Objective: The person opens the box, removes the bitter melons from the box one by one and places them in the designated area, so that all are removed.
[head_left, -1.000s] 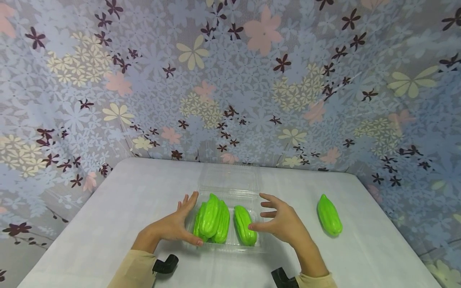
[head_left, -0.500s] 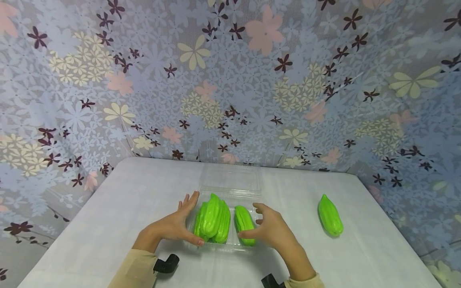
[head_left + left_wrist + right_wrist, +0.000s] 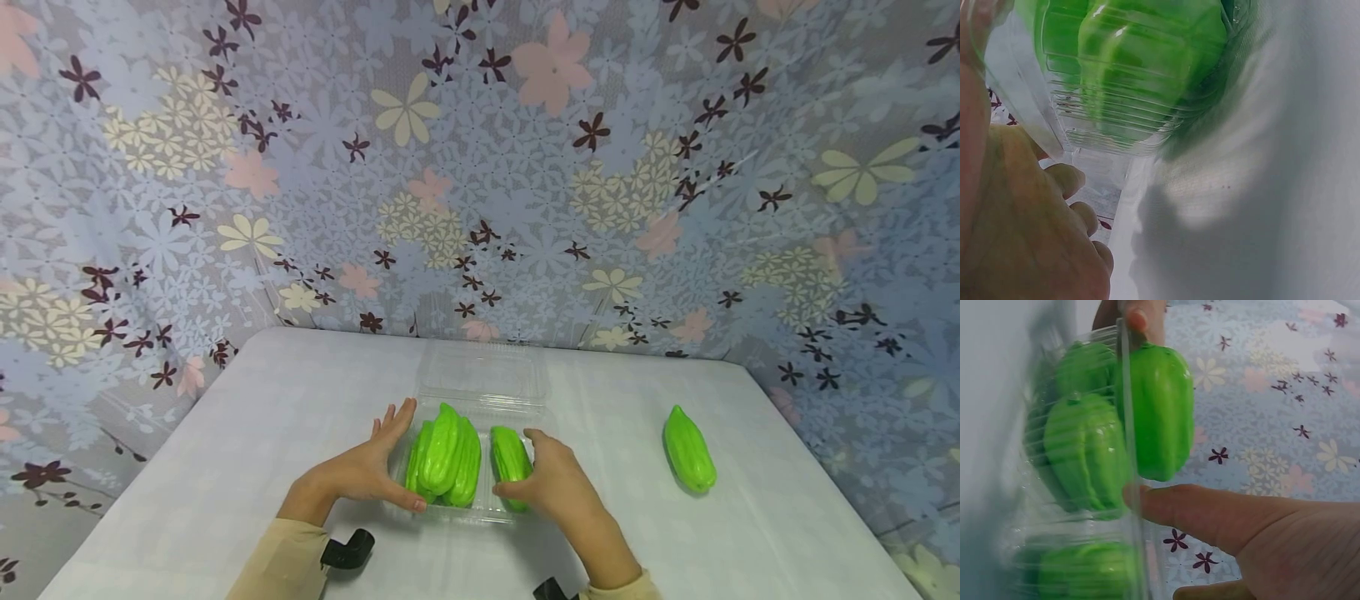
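Note:
A clear plastic clamshell box (image 3: 480,510) stands on the table with several glossy green ridged pepper-like vegetables inside. Its lid (image 3: 483,373) lies folded back behind it. My left hand (image 3: 363,467) grips the box's left side, thumb at the near corner and fingers along the far part; the left wrist view shows this hand (image 3: 1035,219) against the box wall. My right hand (image 3: 558,479) holds the rightmost vegetable (image 3: 512,457), thumb over its left side and fingertips at its right. In the right wrist view the thumb of this hand (image 3: 1297,544) reaches over the rim.
Another green vegetable (image 3: 689,450) lies by itself on the white-covered table (image 3: 600,400), right of the box. Three or so vegetables (image 3: 448,458) are bunched in the box's left half, one on top. A flowered cloth (image 3: 480,167) hangs behind the table.
My right hand has moved left, its thumb going from the rightmost vegetable's right side across to its left and its fingers coming in from the right rim. My left hand stays in place.

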The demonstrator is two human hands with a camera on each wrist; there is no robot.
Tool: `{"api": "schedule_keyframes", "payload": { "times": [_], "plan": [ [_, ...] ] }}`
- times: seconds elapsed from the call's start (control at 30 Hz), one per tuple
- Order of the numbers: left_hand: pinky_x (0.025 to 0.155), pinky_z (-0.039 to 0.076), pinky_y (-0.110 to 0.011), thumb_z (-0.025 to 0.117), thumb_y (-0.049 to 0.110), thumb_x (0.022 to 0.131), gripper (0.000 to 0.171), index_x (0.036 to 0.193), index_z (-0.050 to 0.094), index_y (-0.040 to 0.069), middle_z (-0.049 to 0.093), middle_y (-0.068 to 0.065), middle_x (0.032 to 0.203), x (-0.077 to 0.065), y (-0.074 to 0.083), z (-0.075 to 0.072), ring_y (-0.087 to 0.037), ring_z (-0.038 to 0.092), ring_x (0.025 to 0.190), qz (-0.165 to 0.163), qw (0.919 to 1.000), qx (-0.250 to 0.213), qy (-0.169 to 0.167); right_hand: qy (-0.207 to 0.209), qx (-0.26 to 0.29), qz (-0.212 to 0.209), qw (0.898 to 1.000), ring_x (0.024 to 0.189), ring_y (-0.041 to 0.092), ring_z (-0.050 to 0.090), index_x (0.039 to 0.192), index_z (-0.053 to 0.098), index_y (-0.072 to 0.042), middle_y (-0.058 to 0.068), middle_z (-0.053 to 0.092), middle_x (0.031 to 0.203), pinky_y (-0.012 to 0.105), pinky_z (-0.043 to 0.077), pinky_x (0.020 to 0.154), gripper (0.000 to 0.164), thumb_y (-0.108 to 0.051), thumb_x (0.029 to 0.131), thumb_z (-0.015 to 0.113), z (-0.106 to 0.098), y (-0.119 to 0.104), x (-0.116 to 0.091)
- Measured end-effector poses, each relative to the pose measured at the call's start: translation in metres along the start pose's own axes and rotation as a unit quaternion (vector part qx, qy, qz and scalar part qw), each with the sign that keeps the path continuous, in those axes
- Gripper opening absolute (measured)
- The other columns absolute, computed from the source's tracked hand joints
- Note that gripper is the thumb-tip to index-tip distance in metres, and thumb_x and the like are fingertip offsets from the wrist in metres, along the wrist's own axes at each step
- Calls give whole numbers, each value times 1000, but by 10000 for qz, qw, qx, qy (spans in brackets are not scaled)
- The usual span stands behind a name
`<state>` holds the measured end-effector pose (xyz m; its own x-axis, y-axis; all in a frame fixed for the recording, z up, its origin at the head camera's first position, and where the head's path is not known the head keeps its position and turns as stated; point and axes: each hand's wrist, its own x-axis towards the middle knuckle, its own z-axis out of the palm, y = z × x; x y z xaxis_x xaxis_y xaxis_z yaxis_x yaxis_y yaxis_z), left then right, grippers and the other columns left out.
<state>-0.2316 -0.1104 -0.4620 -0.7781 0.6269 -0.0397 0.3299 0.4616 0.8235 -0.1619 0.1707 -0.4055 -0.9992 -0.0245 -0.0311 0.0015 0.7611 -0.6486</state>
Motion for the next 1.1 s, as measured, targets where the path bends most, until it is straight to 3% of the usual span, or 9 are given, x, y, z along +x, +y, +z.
{"api": "schedule_keyframes", "payload": {
  "times": [0.07,0.23,0.33,0.6,0.87,1.1],
  "plan": [
    [114,-14,-60,95,37,67,144,161,-9,12,-18,-13,165,0,0,0,-35,-25,147,0,10000,20,1,-11,-32,22,10000,118,46,57,137,48,16,31,58,131,57,46,100,92,-22,68,95,2,0,1],
    [114,-13,-62,96,38,66,144,162,-9,14,-18,-12,165,0,2,0,-37,-25,147,-69,10000,45,12,-28,-103,-33,9999,88,26,62,135,51,14,17,66,106,47,54,81,88,-21,68,94,10,2,2],
    [113,-12,-64,96,38,65,144,162,-8,13,-18,-12,165,-1,3,0,-38,-26,146,-98,9999,33,16,14,-182,-94,9998,81,21,59,131,54,13,11,65,97,43,54,74,82,-21,68,94,13,4,3],
    [112,-12,-65,96,38,66,144,162,-8,14,-19,-12,165,-1,4,0,-39,-26,146,-119,9999,-26,2,59,-157,-333,9993,63,16,52,87,61,-1,2,56,72,33,48,57,38,-15,68,92,21,8,3],
    [113,-13,-63,95,39,66,144,162,-10,13,-19,-13,165,-1,3,1,-37,-26,146,-79,10000,13,1,-60,-186,-276,9994,58,14,50,77,59,-6,0,55,66,30,45,51,34,-17,71,90,22,8,2],
    [112,-13,-65,95,39,66,144,162,-10,16,-19,-11,165,-1,3,2,-38,-27,146,-108,9999,-23,-25,21,-153,-239,9996,61,15,52,85,61,-2,1,56,70,31,46,54,36,-18,71,90,19,8,0]
  ]
}}
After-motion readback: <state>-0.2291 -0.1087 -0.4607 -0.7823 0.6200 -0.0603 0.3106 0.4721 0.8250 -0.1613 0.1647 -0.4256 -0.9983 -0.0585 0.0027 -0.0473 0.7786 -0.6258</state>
